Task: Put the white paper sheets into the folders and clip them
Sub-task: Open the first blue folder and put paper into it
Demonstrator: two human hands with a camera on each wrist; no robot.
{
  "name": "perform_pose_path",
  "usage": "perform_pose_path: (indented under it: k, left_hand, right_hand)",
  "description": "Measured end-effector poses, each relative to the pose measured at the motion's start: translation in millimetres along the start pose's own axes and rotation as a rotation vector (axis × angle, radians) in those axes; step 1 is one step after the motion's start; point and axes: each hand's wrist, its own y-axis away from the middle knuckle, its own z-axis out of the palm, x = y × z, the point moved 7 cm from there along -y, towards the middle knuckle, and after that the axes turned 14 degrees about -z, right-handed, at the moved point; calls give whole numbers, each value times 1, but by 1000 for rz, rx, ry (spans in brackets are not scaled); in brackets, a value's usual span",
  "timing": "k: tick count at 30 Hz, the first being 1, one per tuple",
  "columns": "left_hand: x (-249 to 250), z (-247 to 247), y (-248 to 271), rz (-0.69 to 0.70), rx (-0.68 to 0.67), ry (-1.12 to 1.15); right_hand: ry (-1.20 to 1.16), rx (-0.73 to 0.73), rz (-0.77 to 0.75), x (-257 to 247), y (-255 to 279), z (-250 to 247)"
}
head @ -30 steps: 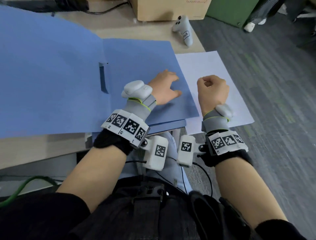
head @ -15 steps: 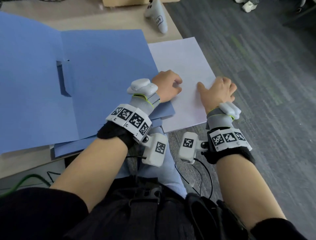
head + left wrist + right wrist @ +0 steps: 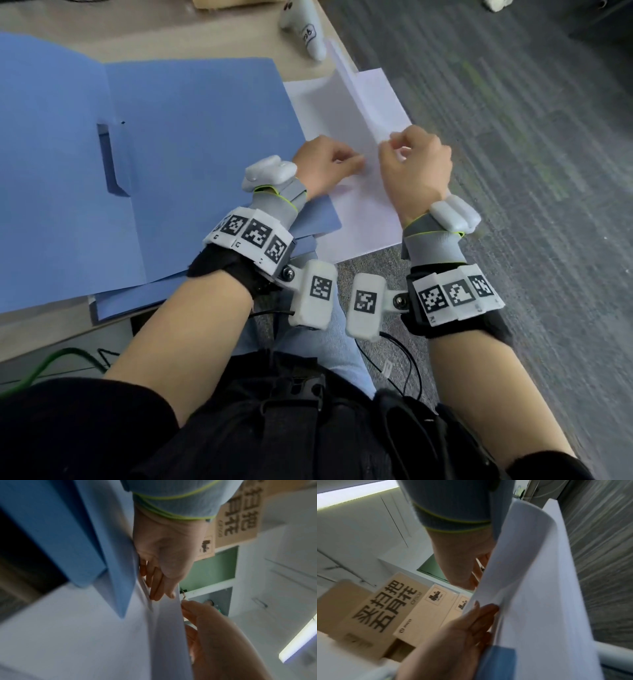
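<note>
Pinched between the curled thumb and fingers of the right hand (image 3: 416, 168): the right edge of the top white sheet (image 3: 356, 113), peeled up off the paper stack (image 3: 356, 219) into a standing curl. In the right wrist view, the same lifted sheet (image 3: 518, 555) bowed over beside that hand (image 3: 462, 561), fingers mostly hidden behind the paper. Just left of the lifted sheet, the left hand (image 3: 325, 164), fingers straight and together, tips pressing flat on the stack; no pinch there. Confirmed in the left wrist view: left hand (image 3: 164, 555) with extended fingers (image 3: 157, 588) laid against the white paper (image 3: 85, 635), the right hand (image 3: 211, 631) close by at the raised edge.

Stack lying flat to the right of the open blue folder (image 3: 191, 164), its left margin tucked under the folder's right flap, its near right part overhanging the table (image 3: 137, 31) edge above the grey carpet (image 3: 531, 205). Folder spread wide, a cut tab slot (image 3: 113, 157) near its fold. More blue folders (image 3: 212, 287) stacked beneath it, edges showing at the near side. Beyond the stack, at the table's far right corner, a white handheld controller (image 3: 305, 27) with a label. Behind the hands in both wrist views, cardboard boxes (image 3: 382, 609) with printed characters.
</note>
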Motion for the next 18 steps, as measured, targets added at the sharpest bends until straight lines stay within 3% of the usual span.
perform_pose_path:
  k: [3,7,18]
  left_hand:
    - [-4,1,1,-39,-78,267]
    - [-5,0,3,-59,-161,493]
    - [-8,-4,2,-96,-145,641]
  right_hand:
    - [-88,-93,-49,-14,1,10]
    - [-206,-72,-43,-13,-2,11]
    - [-309,-68,-24,-13,1,11]
